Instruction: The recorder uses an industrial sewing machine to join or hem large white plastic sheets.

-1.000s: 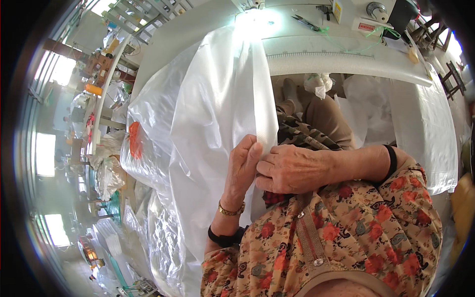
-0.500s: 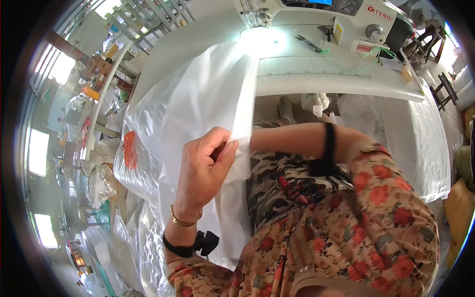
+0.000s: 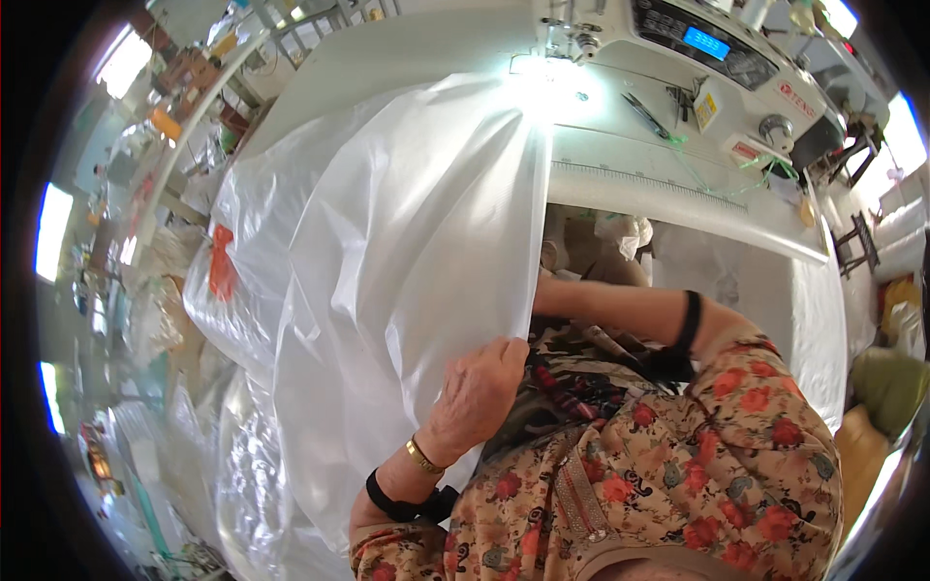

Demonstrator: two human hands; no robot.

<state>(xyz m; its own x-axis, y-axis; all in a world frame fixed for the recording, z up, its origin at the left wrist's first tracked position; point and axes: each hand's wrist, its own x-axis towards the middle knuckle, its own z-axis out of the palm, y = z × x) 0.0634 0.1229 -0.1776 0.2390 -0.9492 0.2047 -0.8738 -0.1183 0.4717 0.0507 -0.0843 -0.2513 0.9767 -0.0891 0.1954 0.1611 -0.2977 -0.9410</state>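
A thin white translucent sheet (image 3: 426, 242) hangs in folds from the sewing machine (image 3: 572, 44) down over the table's front toward my lap. My left hand (image 3: 481, 387) is closed on the sheet's right-hand edge, low down near my lap. My right forearm (image 3: 620, 306) comes across from the right, and the hand passes behind that same edge, so its fingers are hidden. At the top, the sheet's corner lies by the needle area under a bright lamp.
Dark snips (image 3: 646, 116) and green thread (image 3: 697, 174) lie on the table right of the needle. A ruler scale (image 3: 649, 177) runs along its front. Clear plastic with an orange patch (image 3: 223, 263) bulges at left; white sheeting (image 3: 819, 329) hangs at right.
My left hand has moved down and right along the edge. The sheet, narrowly folded along that edge before, now spreads wide. The view has shifted, with more of the machine showing.
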